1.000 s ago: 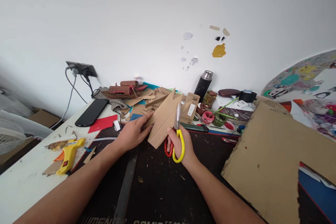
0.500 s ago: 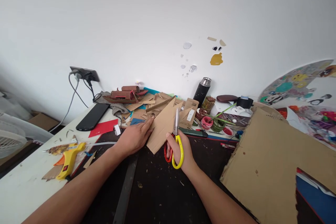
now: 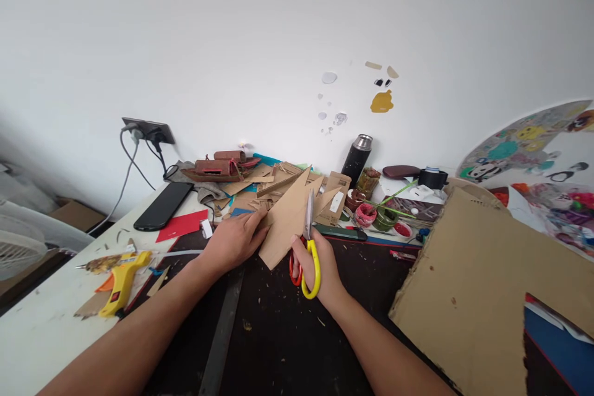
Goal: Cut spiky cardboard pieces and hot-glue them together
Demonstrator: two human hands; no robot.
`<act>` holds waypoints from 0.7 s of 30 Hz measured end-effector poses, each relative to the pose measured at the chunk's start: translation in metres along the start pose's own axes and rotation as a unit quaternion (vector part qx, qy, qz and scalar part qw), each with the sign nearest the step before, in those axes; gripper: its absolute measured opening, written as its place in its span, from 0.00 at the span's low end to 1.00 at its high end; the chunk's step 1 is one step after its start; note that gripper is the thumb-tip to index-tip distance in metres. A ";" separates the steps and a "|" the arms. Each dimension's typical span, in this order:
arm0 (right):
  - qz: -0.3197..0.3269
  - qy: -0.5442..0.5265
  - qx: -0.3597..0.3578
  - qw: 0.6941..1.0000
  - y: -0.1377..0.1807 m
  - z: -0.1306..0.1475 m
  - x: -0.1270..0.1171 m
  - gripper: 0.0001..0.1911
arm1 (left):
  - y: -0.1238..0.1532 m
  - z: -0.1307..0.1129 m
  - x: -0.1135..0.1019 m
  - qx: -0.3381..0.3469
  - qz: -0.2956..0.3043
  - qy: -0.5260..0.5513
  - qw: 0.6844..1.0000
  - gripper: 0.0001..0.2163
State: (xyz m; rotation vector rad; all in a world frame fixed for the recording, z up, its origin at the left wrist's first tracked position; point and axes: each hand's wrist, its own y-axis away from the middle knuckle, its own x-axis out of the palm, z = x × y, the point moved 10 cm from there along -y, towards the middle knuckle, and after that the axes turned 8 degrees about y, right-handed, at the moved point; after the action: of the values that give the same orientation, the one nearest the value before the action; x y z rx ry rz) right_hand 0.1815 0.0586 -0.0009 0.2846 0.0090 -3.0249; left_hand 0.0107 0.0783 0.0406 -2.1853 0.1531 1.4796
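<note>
My left hand (image 3: 242, 236) grips the left edge of a piece of cardboard (image 3: 284, 219), fingers pressed along it and partly hidden. The piece slants up and away, with a pointed far end and a split strip on its right side. In my right hand (image 3: 320, 260) is a pair of scissors (image 3: 310, 247) with one yellow and one red handle. My thumb and fingers are in the loops. The blades point away from me, nearly together, against the right part of the cardboard.
Cardboard scraps (image 3: 260, 189) lie behind the hands, beside a brown model boat (image 3: 216, 168). A glue gun (image 3: 121, 281) and a phone (image 3: 163, 205) are at left. A metal ruler (image 3: 223, 334) lies in front. A black flask (image 3: 356, 159), paint jars (image 3: 365, 215) and a large cardboard sheet (image 3: 464, 284) stand right.
The scissors have shifted very slightly left, staying at the cardboard's right part. My left hand keeps its hold, and the view has tilted a little.
</note>
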 end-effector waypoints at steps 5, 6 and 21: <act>-0.001 0.009 -0.005 1.000 0.000 -0.002 0.001 0.17 | 0.001 0.003 -0.001 -0.017 -0.009 0.016 1.000 0.15; -0.002 0.011 -0.005 1.000 0.000 -0.002 0.000 0.16 | 0.001 0.004 0.000 -0.019 -0.008 0.018 1.000 0.16; -0.011 -0.028 0.000 1.000 -0.007 -0.002 -0.008 0.19 | 0.004 0.008 0.004 -0.037 -0.012 0.165 0.985 0.25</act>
State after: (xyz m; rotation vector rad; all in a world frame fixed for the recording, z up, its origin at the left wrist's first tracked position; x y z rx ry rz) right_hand 0.1890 0.0662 -0.0018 0.2002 0.0077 -3.0536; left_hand 0.0036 0.0793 0.0335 -2.4719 0.1837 1.1155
